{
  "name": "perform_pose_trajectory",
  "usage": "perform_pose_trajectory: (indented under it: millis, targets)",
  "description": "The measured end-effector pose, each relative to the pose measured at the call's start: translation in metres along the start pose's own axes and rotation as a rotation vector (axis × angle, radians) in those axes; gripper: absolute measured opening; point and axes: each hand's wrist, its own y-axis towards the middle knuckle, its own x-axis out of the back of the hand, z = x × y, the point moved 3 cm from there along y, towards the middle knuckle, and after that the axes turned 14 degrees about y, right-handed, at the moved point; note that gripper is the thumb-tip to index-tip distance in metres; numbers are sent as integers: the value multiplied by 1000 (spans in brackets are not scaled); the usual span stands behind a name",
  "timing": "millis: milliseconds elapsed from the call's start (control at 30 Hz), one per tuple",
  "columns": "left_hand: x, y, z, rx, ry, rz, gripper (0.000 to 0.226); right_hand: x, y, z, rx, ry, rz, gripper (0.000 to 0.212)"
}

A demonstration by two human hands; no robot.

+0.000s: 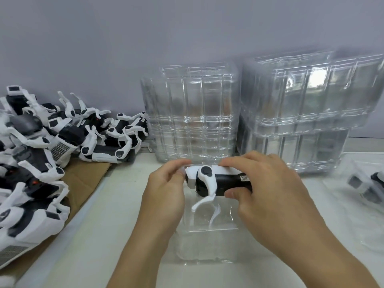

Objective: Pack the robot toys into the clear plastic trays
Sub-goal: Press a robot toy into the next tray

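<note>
A black and white robot dog toy [216, 180] is held on its side above a clear plastic tray [207, 244] lying on the white table. My right hand [268, 188] grips the toy's black body from the right, thumb underneath. My left hand [166, 190] pinches the toy's white head end. Two white legs hang down toward the tray. A large heap of the same robot toys [52, 146] lies at the left.
Two tall stacks of clear trays [193, 113] [307, 113] stand behind my hands against the grey wall. A packed tray with a toy [365, 183] sits at the right edge. Brown cardboard [83, 179] lies under the toy heap.
</note>
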Motion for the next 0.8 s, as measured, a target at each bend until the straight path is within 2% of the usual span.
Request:
perform_pose_trajectory:
  millis: [267, 400, 500, 667, 800]
  targets:
    - [-2, -1, -1, -22, -21, 15, 28, -5, -1, -8, -27, 29, -18, 39]
    - [-6, -4, -3, -9, -84, 94, 11, -6, 0, -10, -35, 34, -23, 38]
    - [-7, -5, -5, 39, -135, 118, 26, -6, 0, -9, -39, 26, -32, 34]
    - [-7, -5, -6, 47, -151, 111, 26, -5, -1, -7, -42, -11, -22, 30]
    - [-7, -2, -1, 44, -134, 75, 6, -5, -1, -4, -44, -62, -11, 28]
